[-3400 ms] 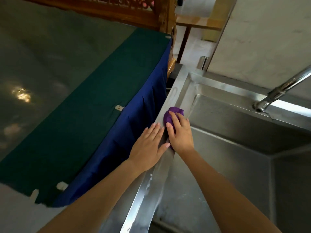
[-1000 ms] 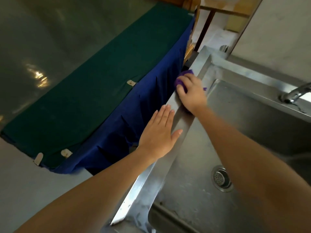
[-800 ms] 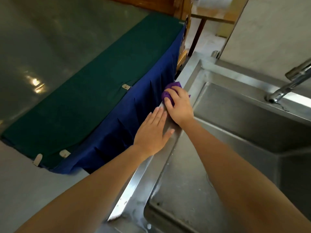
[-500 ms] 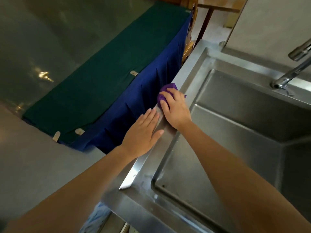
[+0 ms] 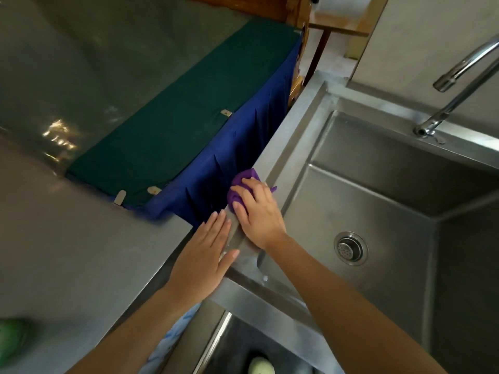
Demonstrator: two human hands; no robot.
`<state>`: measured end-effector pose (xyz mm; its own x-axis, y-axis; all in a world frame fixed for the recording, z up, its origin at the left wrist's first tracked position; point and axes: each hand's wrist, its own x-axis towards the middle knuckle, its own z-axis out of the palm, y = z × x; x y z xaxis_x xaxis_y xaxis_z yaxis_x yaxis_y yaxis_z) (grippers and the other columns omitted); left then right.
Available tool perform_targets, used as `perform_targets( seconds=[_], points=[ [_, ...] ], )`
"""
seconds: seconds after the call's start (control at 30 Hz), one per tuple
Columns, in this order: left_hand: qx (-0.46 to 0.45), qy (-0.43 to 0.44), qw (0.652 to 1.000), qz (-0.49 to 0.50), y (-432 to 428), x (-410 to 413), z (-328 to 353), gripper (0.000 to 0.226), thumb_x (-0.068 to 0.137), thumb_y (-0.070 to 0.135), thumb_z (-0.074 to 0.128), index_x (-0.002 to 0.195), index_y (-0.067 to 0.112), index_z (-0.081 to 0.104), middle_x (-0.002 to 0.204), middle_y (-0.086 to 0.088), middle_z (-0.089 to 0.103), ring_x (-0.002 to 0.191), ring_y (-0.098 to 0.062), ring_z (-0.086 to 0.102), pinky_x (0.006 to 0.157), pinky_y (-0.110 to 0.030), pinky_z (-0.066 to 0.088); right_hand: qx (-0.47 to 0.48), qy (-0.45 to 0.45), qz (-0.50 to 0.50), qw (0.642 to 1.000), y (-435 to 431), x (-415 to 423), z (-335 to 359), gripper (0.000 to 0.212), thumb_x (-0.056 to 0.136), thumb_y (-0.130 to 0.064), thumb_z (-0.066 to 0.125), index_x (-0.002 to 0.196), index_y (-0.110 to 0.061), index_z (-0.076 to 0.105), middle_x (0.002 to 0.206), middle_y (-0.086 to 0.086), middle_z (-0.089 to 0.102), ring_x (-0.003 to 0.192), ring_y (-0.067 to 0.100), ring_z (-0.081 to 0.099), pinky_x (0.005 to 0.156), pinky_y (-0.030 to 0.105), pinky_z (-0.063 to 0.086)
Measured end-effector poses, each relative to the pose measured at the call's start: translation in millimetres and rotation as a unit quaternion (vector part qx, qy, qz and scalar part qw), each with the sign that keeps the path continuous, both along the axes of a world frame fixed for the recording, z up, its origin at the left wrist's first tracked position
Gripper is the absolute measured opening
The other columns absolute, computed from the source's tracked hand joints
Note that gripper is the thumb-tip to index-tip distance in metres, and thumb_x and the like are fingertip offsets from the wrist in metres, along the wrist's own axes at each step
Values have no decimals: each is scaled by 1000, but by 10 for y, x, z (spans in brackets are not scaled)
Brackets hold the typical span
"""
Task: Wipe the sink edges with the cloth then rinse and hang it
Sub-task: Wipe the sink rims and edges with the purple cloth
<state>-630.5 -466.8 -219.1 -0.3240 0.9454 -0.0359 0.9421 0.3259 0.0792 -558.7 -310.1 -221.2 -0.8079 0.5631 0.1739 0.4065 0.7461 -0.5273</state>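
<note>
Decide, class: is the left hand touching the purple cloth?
Apart. The head view shows the left hand flat on the sink rim, bare steel separating its fingertips from the purple cloth.

Brushed steel sink (image 5: 290,125), glossy chrome tap (image 5: 456,98), soft purple cloth (image 5: 244,182).

You will find nothing to read here: no text, label, brand, number or sign shows on the steel sink (image 5: 286,130), the tap (image 5: 456,95), the purple cloth (image 5: 244,182) or the green covering (image 5: 175,125) (its small pale tabs (image 5: 226,113) look blank, though they are tiny).
</note>
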Motion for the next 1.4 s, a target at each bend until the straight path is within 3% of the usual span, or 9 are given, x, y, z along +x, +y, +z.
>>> perform_targets(
  seconds=[0.2,0.37,0.53,0.77,0.93,1.0,1.13,1.27,1.4],
  points=[
    [19,-8,999,36,-463,219,-35,65,99,49,11,142,3,27,150,-13,25,140,-27,27,113,-33,10,-3,-20,44,999,-406,130,24,44,95,-35,30,129,-17,51,135,8,48,129,24,38,112,46,28],
    [39,-17,996,79,-644,371,-94,66,97,49,18,144,3,27,152,-14,27,143,-24,19,114,-34,10,-19,-8,76,997,-768,312,44,42,97,-35,30,132,-20,49,139,3,45,134,16,30,117,39,19],
    [46,-42,994,94,-774,483,-89,68,96,51,20,146,4,24,153,-12,26,143,-22,18,115,-33,8,-59,-49,49,996,-930,462,101,40,98,-37,33,135,-26,43,144,-4,38,136,14,28,116,32,22],
    [30,-27,995,95,-801,503,-97,69,96,53,13,143,4,28,151,-15,31,142,-25,20,116,-32,4,-70,-151,1,986,-1088,999,287,37,100,-34,30,132,-24,45,134,-4,49,121,15,43,103,30,36],
    [40,-15,994,99,-769,541,-127,71,93,54,20,141,4,33,149,-17,35,138,-29,31,116,-36,10,33,-98,-103,989,-1199,1242,296,40,93,-41,39,105,-13,64,96,8,66,89,27,61,72,39,52],
    [42,-16,995,89,-783,521,-148,72,94,55,17,143,5,27,151,-16,30,140,-29,26,115,-35,5,-4,-66,-158,985,-1133,1220,355,32,95,-34,46,106,-11,63,97,11,66,91,30,59,75,39,48],
    [57,-27,994,88,-788,528,-151,71,95,56,10,145,7,21,152,-15,27,141,-28,24,116,-36,6,-97,24,-245,964,-726,789,478,36,99,-33,37,122,-11,55,116,13,61,110,30,50,90,36,40],
    [67,-27,994,82,-801,533,-182,70,96,54,12,146,5,18,154,-15,20,143,-27,18,116,-36,6,-86,-83,-177,977,-577,290,243,45,98,-39,36,135,-15,46,135,7,53,126,29,38,102,39,34],
    [68,-28,994,82,-794,547,-192,69,96,52,14,147,5,19,155,-15,19,144,-27,16,117,-38,7,-10,-100,-164,981,-839,387,111,48,97,-39,38,137,-13,45,140,3,51,128,25,37,103,39,32]
  ],
)
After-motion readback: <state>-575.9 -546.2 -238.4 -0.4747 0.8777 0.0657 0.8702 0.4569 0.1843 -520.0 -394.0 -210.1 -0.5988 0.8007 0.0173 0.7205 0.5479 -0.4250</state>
